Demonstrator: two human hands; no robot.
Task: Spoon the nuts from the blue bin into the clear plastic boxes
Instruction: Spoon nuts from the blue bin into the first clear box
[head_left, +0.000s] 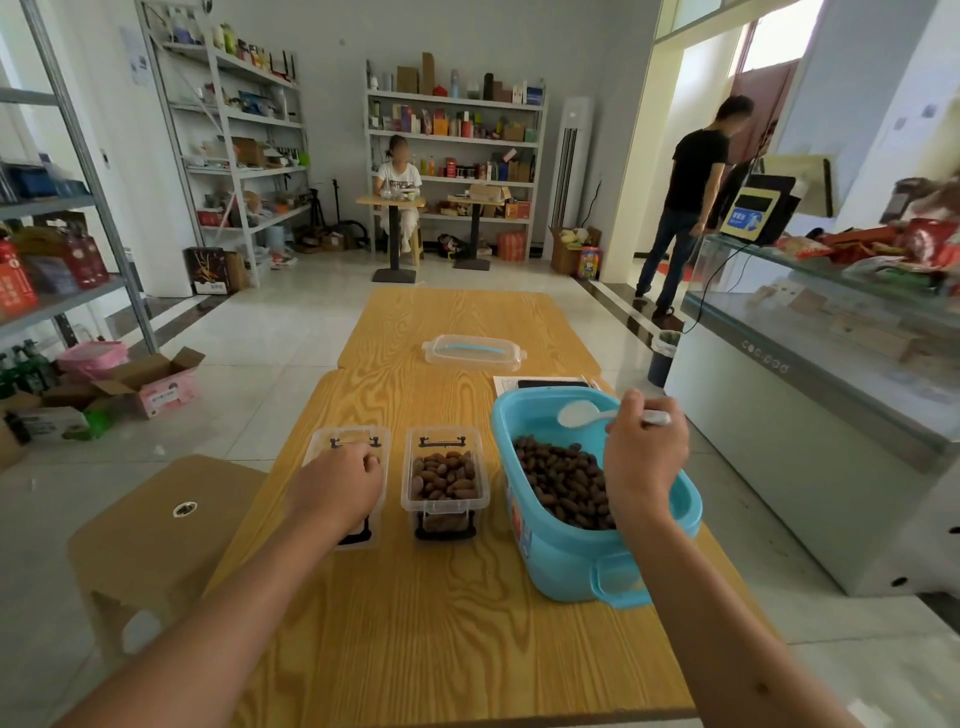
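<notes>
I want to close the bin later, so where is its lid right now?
In the head view the clear lid with a blue handle lies flat on the wooden table, at its far end, beyond the blue bin.

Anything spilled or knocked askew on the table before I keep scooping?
Nothing stands out. No nuts lie loose on the table; the blue bin and both clear boxes sit upright. The spoon looks empty.

One head-worn view looked forward and down along the table (457, 613), close over both forearms, room beyond.
</notes>
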